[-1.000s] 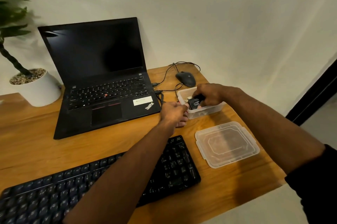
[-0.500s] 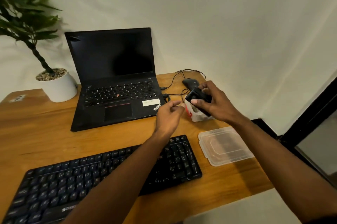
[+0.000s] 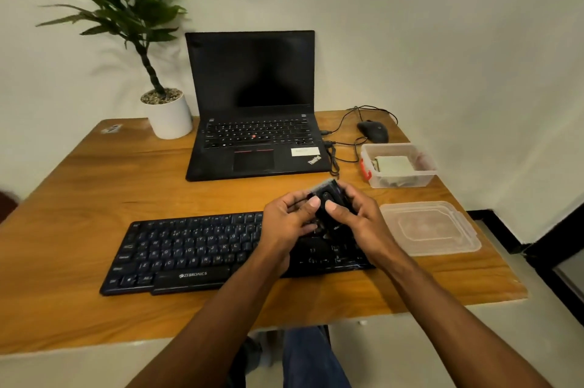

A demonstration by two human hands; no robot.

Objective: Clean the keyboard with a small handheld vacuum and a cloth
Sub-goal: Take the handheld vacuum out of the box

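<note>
A small black handheld vacuum is held above the right part of the black keyboard, which lies along the table's front. My right hand grips the vacuum from the right, thumb on its top face. My left hand holds it from the left, thumb pressed beside the other thumb. Both hands hide the keyboard's right-middle keys. A pale folded cloth lies in the open clear plastic box at the right.
The box's clear lid lies right of the keyboard. An open black laptop stands behind, with a wired mouse and cables to its right. A potted plant stands at the back left. The table edge runs close on the right.
My right hand lifted the vacuum out of the plastic box and brought it toward me over the keyboard. My left hand joined it on the vacuum. The view pulled back.
</note>
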